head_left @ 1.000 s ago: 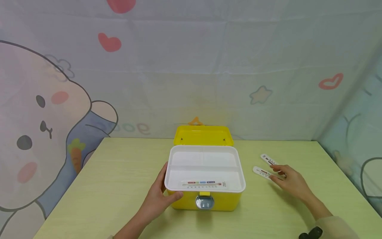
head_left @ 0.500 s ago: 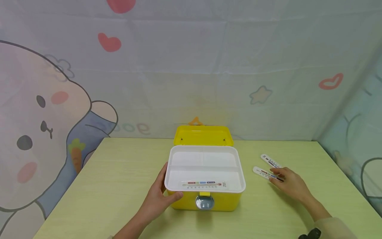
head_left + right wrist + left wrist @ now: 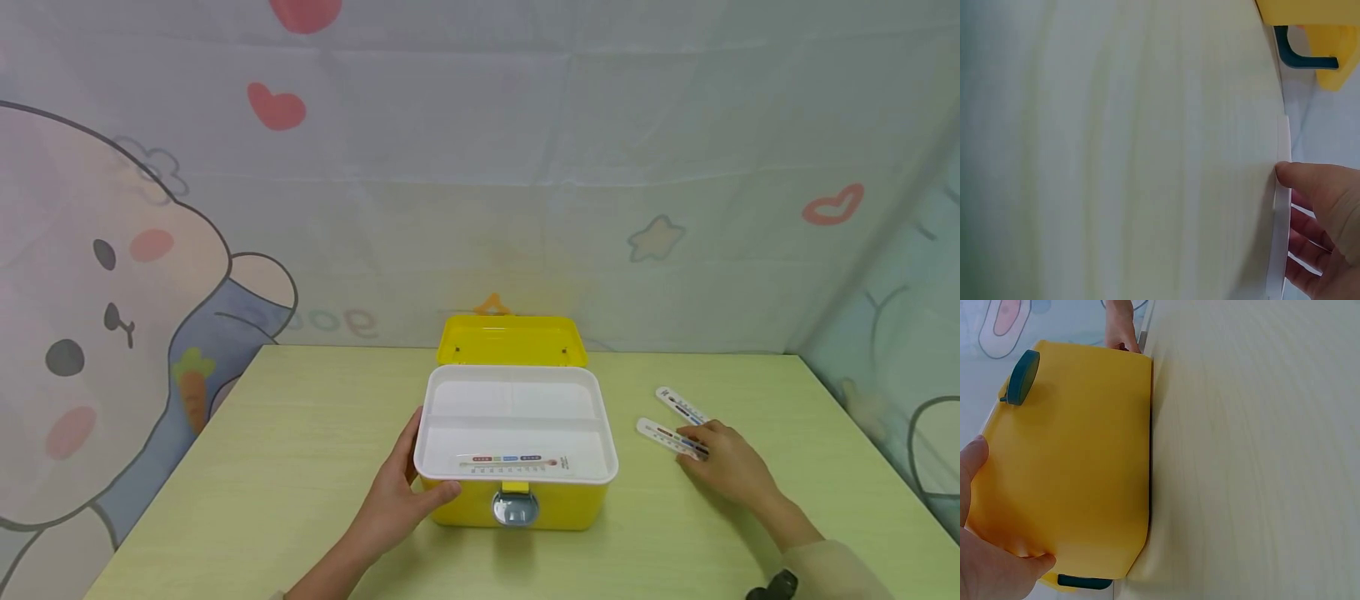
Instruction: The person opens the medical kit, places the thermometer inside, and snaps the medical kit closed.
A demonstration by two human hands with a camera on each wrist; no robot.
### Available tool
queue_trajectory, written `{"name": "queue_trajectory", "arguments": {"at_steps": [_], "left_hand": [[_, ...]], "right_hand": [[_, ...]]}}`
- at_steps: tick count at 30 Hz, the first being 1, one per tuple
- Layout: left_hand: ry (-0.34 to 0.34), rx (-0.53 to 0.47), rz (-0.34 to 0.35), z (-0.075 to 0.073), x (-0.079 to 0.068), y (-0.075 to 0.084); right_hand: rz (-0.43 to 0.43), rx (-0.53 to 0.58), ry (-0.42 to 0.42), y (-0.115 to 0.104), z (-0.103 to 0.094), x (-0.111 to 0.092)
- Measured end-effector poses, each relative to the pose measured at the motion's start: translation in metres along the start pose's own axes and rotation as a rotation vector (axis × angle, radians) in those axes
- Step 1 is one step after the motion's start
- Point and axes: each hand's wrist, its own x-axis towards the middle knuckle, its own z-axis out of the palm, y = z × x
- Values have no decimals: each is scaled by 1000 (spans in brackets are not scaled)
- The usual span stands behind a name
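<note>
A yellow storage box (image 3: 573,510) with its lid (image 3: 512,341) raised holds a white tray (image 3: 517,398). Along the tray's front compartment lies a white strip thermometer (image 3: 513,464). My left hand (image 3: 393,500) grips the box's front left corner, thumb on the front and fingers along the left side. To the right of the box, two more thermometers lie on the table. My right hand (image 3: 729,468) pinches the nearer thermometer (image 3: 662,435) between thumb and fingers, covering its right end. The farther thermometer (image 3: 680,406) lies just behind, its lower end hidden by the hand.
The pale wooden table (image 3: 300,433) reaches back to a cartoon-printed cloth (image 3: 420,208). A silver latch (image 3: 514,507) sits on the box's front. In the right wrist view a dark handle (image 3: 1307,61) juts from the box.
My right hand has shifted slightly toward me and its fingers have closed in on the nearer thermometer, uncovering more of the farther one. The left hand and box have stayed put.
</note>
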Motion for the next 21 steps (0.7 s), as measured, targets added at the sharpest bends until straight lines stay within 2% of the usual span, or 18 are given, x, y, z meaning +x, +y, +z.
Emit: {"name": "queue_trajectory", "arguments": {"at_steps": [12,21], "left_hand": [[2,-5,-8,1,-1,0],[2,-3,-2,0,-1,2]], "right_hand": [[27,3,-7,1,3,0],[10,-7,12,0,-5,3]]}}
